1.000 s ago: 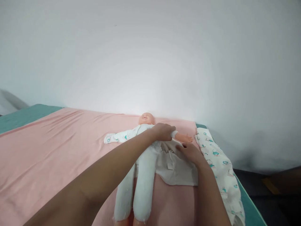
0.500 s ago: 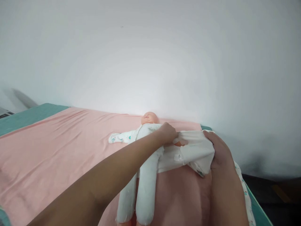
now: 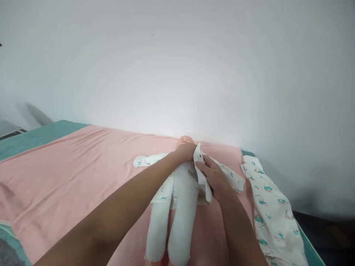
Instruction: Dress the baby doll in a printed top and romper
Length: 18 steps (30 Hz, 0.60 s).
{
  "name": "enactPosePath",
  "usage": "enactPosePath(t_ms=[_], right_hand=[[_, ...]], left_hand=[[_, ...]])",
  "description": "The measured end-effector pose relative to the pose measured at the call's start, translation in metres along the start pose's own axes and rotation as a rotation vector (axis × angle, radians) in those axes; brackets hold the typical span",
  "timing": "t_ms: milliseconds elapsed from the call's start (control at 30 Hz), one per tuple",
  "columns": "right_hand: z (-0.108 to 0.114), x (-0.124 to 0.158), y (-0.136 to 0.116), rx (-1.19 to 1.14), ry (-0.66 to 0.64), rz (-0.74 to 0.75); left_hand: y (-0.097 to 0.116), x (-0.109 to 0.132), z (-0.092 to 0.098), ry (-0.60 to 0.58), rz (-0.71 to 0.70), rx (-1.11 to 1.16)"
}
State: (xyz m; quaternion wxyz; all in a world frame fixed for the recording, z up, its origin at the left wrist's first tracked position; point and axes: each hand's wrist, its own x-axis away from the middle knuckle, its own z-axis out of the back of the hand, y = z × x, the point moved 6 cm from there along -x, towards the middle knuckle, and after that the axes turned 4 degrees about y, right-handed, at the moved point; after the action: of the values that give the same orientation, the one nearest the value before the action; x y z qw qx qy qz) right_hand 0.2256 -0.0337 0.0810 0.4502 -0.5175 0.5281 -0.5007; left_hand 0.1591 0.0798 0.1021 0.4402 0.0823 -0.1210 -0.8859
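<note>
A baby doll (image 3: 180,195) with a white cloth body and legs lies on its back, its head (image 3: 185,139) towards the wall. Its arms are in the sleeves of a white baby shirt (image 3: 230,176) with teal print, which spreads open under the body. My right hand (image 3: 213,175) is closed on the shirt's right front panel, thumb on top, and holds it raised over the doll's side. Across the doll's chest reaches my left hand (image 3: 187,151), closed at the upper edge of the same panel near the neck; its fingertips are mostly hidden.
A pink sheet (image 3: 72,177) covers most of a green surface (image 3: 36,136). Printed white baby trousers (image 3: 273,210) lie along the right edge. A pale wall (image 3: 177,66) stands behind. The floor at the lower right is dark.
The right front panel, stretched out to the right before, is now folded in towards the doll's chest. My right hand has moved left, close to my left hand. The trousers are now uncovered.
</note>
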Motion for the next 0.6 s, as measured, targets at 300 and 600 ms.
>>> enactPosePath(t_ms=[300, 600], right_hand=[[-0.02, 0.01, -0.006, 0.481, -0.032, 0.046], [-0.038, 0.032, -0.023, 0.537, -0.027, 0.099]], left_hand=[[-0.028, 0.023, 0.012, 0.057, -0.007, 0.535], [-0.057, 0.014, 0.003, 0.375, 0.26, 0.577]])
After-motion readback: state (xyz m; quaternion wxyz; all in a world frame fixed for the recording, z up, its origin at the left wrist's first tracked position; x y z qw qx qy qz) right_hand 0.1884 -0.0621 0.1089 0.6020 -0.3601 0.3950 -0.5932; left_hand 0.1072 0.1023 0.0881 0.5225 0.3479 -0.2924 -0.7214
